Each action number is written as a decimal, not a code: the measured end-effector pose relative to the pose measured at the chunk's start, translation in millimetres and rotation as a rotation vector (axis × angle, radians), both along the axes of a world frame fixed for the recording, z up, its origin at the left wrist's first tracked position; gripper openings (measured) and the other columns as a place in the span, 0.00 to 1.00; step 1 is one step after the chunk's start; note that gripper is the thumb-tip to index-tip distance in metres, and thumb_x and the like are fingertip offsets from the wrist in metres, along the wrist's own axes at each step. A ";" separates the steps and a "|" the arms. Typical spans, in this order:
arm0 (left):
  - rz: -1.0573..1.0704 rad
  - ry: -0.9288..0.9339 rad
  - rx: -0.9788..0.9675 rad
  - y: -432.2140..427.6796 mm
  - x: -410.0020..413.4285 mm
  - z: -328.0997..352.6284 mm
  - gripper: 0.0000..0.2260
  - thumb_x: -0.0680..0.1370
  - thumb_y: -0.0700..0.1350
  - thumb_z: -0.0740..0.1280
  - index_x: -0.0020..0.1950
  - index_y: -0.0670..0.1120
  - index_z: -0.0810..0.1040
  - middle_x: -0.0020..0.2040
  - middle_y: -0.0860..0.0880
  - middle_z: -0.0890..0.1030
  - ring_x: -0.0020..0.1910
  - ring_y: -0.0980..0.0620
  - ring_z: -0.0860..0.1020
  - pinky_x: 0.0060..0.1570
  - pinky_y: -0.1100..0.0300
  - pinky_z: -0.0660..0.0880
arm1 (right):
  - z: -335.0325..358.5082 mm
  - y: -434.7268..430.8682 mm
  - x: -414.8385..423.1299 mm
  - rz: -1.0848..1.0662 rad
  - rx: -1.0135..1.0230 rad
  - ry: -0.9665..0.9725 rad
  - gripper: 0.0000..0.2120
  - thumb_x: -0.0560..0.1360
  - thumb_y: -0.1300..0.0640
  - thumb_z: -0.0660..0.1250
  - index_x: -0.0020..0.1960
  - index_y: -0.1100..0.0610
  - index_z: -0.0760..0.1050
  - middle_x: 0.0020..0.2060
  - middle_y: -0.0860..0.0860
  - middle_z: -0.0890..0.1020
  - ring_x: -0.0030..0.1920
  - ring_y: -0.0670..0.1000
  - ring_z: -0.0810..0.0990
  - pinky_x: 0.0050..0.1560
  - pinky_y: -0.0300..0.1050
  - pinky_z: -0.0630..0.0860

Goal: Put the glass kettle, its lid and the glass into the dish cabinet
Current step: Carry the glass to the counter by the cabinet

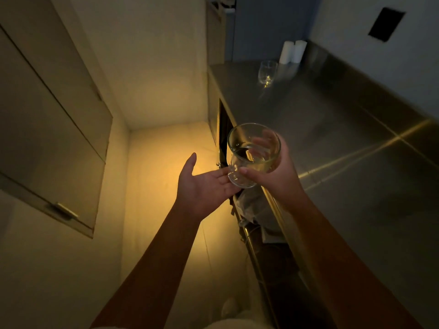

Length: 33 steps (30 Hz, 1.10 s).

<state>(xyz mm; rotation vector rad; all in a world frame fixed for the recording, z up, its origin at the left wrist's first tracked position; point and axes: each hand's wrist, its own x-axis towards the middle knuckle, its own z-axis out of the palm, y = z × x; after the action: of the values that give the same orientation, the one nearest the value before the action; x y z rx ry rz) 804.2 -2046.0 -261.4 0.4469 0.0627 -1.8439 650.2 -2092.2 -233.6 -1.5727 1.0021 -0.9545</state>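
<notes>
My right hand (273, 176) grips a clear glass kettle (253, 154) from the right side, its open mouth facing me, above the counter's left edge. My left hand (204, 184) is spread palm up beside it, fingertips reaching under the kettle's base; whether they touch it I cannot tell. A stemmed glass (267, 72) stands upright far back on the steel counter (332, 129). I see no lid. A wall cabinet (47, 129) with closed doors and a small handle (63, 211) hangs at the left.
Two white cylinders (292, 52) stand against the back wall behind the glass. Below the counter edge an open shelf (251, 210) holds dim items. A warm light lies on the floor (166, 167) between cabinet and counter. The room is dark.
</notes>
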 end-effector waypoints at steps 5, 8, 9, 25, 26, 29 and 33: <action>0.052 -0.008 0.022 -49.5 26.3 -1.4 0.39 0.74 0.64 0.58 0.68 0.30 0.61 0.65 0.29 0.68 0.64 0.31 0.68 0.60 0.41 0.66 | -0.7 -55.8 28.1 0.065 0.016 -0.007 0.47 0.56 0.49 0.74 0.71 0.51 0.57 0.62 0.44 0.72 0.60 0.43 0.73 0.55 0.39 0.74; 0.059 -0.013 0.030 -76.2 45.6 -8.0 0.39 0.74 0.64 0.58 0.67 0.30 0.62 0.65 0.29 0.69 0.64 0.31 0.68 0.61 0.41 0.66 | -5.5 -84.2 48.5 0.079 0.029 0.002 0.47 0.56 0.50 0.75 0.70 0.50 0.57 0.63 0.45 0.71 0.62 0.45 0.72 0.57 0.43 0.75; 0.061 -0.005 0.032 -84.4 52.7 -11.2 0.39 0.74 0.64 0.59 0.68 0.30 0.61 0.65 0.29 0.69 0.65 0.31 0.67 0.62 0.41 0.65 | -6.8 -92.8 55.8 0.081 0.032 0.001 0.47 0.56 0.50 0.75 0.70 0.50 0.57 0.63 0.45 0.71 0.63 0.45 0.72 0.57 0.44 0.75; -0.003 -0.076 -0.015 -250.6 272.6 -3.5 0.40 0.74 0.65 0.55 0.69 0.31 0.61 0.65 0.32 0.70 0.64 0.34 0.70 0.64 0.45 0.66 | 0.6 -250.7 274.1 0.030 0.019 -0.001 0.40 0.62 0.58 0.77 0.67 0.48 0.60 0.59 0.43 0.72 0.61 0.46 0.73 0.53 0.35 0.75; -0.004 -0.089 -0.015 -259.7 283.7 -3.5 0.40 0.74 0.65 0.55 0.69 0.31 0.61 0.65 0.32 0.70 0.64 0.34 0.71 0.62 0.45 0.68 | 0.0 -258.4 285.8 0.020 0.015 0.003 0.39 0.62 0.58 0.77 0.67 0.48 0.60 0.59 0.43 0.72 0.60 0.45 0.73 0.52 0.33 0.74; -0.012 -0.109 0.005 -283.3 309.4 -6.0 0.40 0.74 0.66 0.55 0.69 0.32 0.61 0.65 0.32 0.71 0.63 0.35 0.71 0.60 0.44 0.70 | -4.3 -279.7 311.8 -0.003 0.011 0.012 0.38 0.63 0.58 0.77 0.66 0.47 0.60 0.58 0.42 0.71 0.59 0.44 0.73 0.50 0.31 0.73; -0.037 -0.119 0.017 -312.7 329.7 -10.1 0.40 0.74 0.66 0.54 0.69 0.31 0.62 0.65 0.33 0.71 0.61 0.36 0.74 0.56 0.45 0.73 | -11.1 -310.5 330.4 -0.026 0.011 0.025 0.36 0.63 0.59 0.77 0.64 0.45 0.61 0.55 0.39 0.72 0.55 0.41 0.74 0.46 0.27 0.74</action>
<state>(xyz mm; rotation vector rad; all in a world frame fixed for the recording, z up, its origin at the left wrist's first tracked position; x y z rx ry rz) 1133.9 -2358.7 -271.5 0.5728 -0.0109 -1.8508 980.6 -2402.7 -244.6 -1.5691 1.0460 -0.9474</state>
